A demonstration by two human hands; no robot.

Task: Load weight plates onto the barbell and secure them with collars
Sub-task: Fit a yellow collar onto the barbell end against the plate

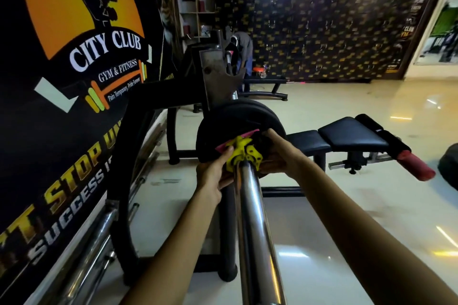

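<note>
Frame centre: left hand [212, 172] and right hand [281, 156] both clasp the yellow plastic collar [244, 155] (pink lever [247, 134] out) against the black rubber plate [235, 119]. Advise seating it flush before clamping.

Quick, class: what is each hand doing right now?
Left hand: pinches the yellow collar.
Right hand: grips the same collar's other side.
</note>
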